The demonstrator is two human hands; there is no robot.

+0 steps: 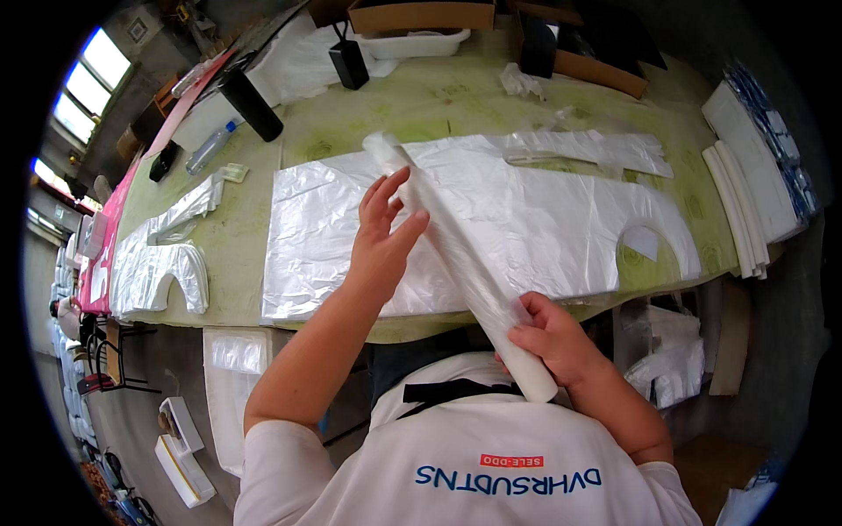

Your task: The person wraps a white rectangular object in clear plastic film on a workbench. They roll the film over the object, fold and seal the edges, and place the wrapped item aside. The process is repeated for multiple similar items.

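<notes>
A long white roll of plastic film slants across in front of me, its far end over the table and its near end by my chest. My right hand is wrapped round the roll near its lower end. Beside the upper part of the roll, my left hand has its fingers spread, with nothing gripped in them. Beneath lies a stack of flat, shiny white plastic bags with cut-out handle shapes at the right. A smaller piece of cut plastic rests at the left.
The green-covered table carries a black cylinder, a clear bottle and a black box-shaped item. Cardboard boxes stand at the far edge. White rolls lean at the right, and a white bin stands below.
</notes>
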